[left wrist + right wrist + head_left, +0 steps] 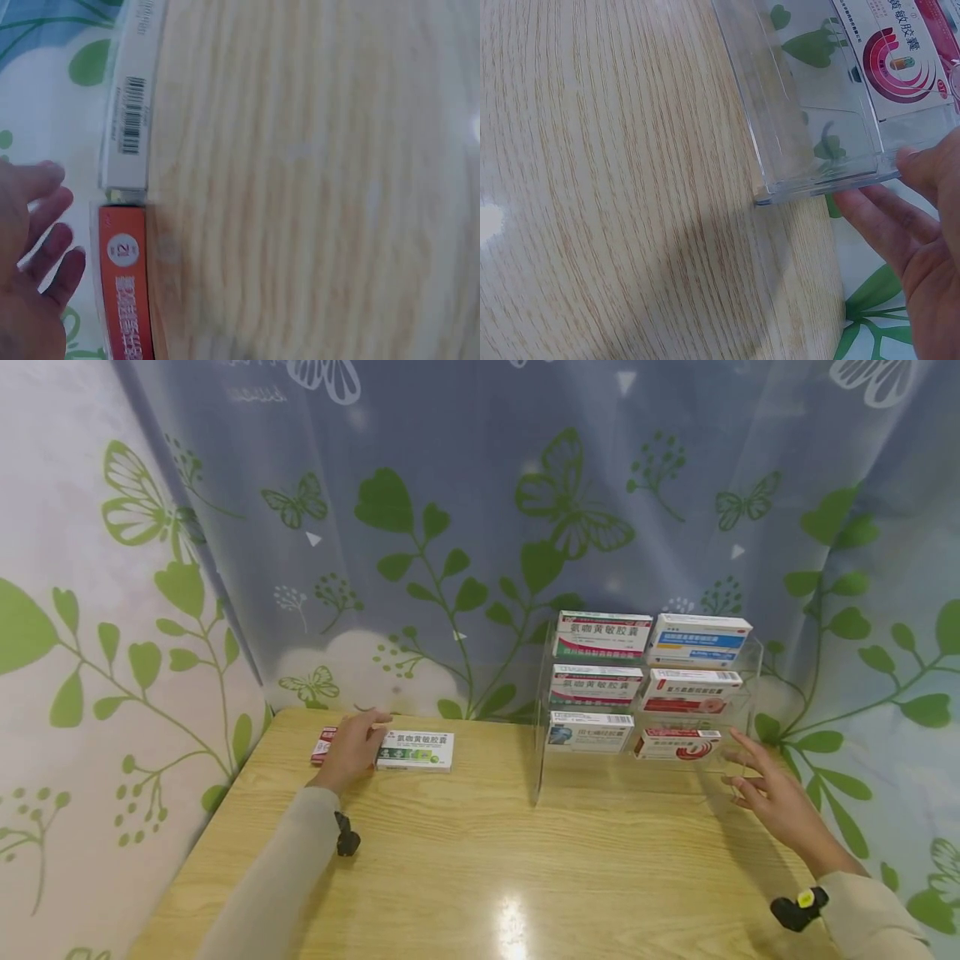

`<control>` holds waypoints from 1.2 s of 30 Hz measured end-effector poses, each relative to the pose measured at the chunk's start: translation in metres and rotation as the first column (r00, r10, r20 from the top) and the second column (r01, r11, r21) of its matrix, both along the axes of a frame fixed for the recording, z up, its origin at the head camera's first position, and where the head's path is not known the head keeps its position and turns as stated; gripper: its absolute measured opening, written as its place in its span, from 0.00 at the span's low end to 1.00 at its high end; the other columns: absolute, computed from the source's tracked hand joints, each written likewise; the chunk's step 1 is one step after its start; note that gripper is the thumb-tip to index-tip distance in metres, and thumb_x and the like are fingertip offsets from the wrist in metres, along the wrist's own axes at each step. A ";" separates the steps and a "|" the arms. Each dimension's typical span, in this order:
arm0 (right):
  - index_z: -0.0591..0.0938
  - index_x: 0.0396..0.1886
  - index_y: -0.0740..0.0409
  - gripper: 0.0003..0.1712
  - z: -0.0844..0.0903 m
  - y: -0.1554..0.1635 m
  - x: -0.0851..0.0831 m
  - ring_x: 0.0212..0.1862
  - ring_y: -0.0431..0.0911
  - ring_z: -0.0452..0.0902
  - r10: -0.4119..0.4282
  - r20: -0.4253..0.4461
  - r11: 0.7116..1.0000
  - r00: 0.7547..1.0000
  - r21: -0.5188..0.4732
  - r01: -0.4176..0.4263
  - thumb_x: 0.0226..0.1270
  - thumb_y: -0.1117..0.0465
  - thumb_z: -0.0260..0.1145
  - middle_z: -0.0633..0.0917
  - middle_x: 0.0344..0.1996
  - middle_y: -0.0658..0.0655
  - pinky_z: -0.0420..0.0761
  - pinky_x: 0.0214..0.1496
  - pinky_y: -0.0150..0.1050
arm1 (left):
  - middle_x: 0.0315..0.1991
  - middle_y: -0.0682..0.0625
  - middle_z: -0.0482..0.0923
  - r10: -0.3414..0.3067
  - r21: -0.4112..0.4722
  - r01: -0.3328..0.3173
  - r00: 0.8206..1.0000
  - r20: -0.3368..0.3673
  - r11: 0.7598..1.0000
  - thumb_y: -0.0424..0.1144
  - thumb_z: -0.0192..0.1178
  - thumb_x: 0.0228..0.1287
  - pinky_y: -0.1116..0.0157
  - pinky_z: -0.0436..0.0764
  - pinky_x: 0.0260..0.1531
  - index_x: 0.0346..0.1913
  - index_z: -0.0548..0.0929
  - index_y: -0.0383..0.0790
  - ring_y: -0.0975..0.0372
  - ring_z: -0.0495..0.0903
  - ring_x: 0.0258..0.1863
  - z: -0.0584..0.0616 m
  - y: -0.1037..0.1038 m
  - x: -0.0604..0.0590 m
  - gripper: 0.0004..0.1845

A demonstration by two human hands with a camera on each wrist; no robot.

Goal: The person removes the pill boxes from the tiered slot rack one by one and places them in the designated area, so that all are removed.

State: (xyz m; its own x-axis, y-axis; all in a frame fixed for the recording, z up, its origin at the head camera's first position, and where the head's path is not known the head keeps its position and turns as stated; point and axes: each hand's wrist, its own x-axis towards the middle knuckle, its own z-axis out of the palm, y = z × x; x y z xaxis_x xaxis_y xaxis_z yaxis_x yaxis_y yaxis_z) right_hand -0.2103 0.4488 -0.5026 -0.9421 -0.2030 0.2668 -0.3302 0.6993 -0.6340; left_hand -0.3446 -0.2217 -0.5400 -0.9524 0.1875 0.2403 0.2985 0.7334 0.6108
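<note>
Leaf-and-butterfly curtains are hanging behind a wooden table, with a clear rack standing at the back right of it. Landmark is the rack.

Rack is holding six medicine boxes in three stepped rows of two, all facing front. Lowest row: a grey-white box on the left side, a red-swirl box on the right side.

Right hand is hovering just beside the rack's right front corner, fingers spread wide and straight, holding nothing. In the right wrist view the fingertips are lying at the rack's bottom edge; touching or just off it, cannot tell. Red-swirl box is sitting just behind that clear wall.

Well to the left of the rack, near the table's back edge, a green box and a red box are lying flat, end to end. Left hand is resting over the join between them, palm down, fingers loosely extended, covering part of each; no grip around either is showing. In the left wrist view the fingers are lying relaxed just beside the red box, with the green box's white barcode side in line beyond it.

Both sleeves are beige, each wrist carrying a small black camera.
</note>
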 end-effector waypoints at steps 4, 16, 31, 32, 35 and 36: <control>0.47 0.91 0.55 0.49 -0.001 0.000 0.000 0.52 0.16 0.74 0.003 -0.002 1.000 1.000 -0.004 -0.003 0.80 0.81 0.57 0.73 0.67 0.87 0.92 0.41 0.34 | 0.68 0.34 0.83 -0.067 -0.108 0.058 0.994 -0.082 0.993 0.36 0.68 0.77 0.35 0.65 0.78 0.62 0.89 0.34 0.35 0.72 0.73 -0.005 -0.005 0.002 0.16; 0.48 0.91 0.54 0.49 0.001 -0.001 0.001 0.52 0.16 0.73 0.003 -0.008 1.000 1.000 -0.007 -0.003 0.80 0.81 0.56 0.73 0.67 0.87 0.91 0.41 0.30 | 0.74 0.30 0.76 -0.113 -0.173 0.102 0.992 -0.052 0.980 0.40 0.67 0.78 0.29 0.53 0.80 0.66 0.87 0.36 0.30 0.60 0.80 -0.014 -0.011 0.006 0.19; 0.47 0.92 0.53 0.50 0.001 -0.001 -0.001 0.53 0.16 0.74 0.022 -0.006 1.000 1.000 -0.016 -0.022 0.80 0.80 0.57 0.73 0.67 0.86 0.90 0.41 0.28 | 0.76 0.32 0.74 -0.111 -0.083 0.107 0.993 -0.048 0.991 0.41 0.63 0.81 0.31 0.58 0.80 0.67 0.86 0.36 0.34 0.62 0.80 -0.004 -0.002 0.009 0.19; 0.47 0.92 0.52 0.51 0.001 -0.001 0.000 0.53 0.16 0.74 0.022 -0.007 1.000 1.000 -0.017 -0.023 0.80 0.81 0.58 0.73 0.67 0.86 0.90 0.41 0.28 | 0.76 0.32 0.74 -0.121 -0.077 0.116 0.991 -0.056 0.990 0.40 0.64 0.81 0.32 0.60 0.80 0.67 0.86 0.36 0.34 0.63 0.80 -0.002 0.002 0.009 0.19; 0.47 0.92 0.51 0.51 0.002 0.000 0.001 0.53 0.16 0.74 0.020 -0.008 1.000 1.000 -0.015 -0.021 0.80 0.81 0.57 0.73 0.67 0.86 0.89 0.41 0.27 | 0.75 0.33 0.74 -0.155 -0.040 0.152 0.985 -0.072 0.988 0.39 0.65 0.81 0.32 0.66 0.77 0.67 0.85 0.36 0.36 0.65 0.78 0.006 0.014 0.011 0.19; 0.47 0.92 0.51 0.51 0.002 0.000 0.001 0.53 0.16 0.74 0.019 -0.009 1.000 1.000 -0.013 -0.019 0.80 0.81 0.57 0.73 0.67 0.86 0.89 0.41 0.27 | 0.76 0.34 0.74 -0.165 -0.030 0.163 0.983 -0.075 0.986 0.38 0.65 0.80 0.33 0.68 0.76 0.68 0.85 0.36 0.36 0.66 0.78 0.009 0.018 0.012 0.19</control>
State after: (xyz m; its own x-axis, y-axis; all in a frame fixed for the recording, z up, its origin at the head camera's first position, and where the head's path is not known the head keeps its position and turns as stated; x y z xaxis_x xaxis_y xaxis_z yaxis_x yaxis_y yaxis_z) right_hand -0.2094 0.4484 -0.5010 -0.9356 -0.2176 0.2779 -0.3493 0.6841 -0.6403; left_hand -0.3325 -0.2033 -0.5307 -0.8870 0.3464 0.3053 0.4615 0.6845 0.5643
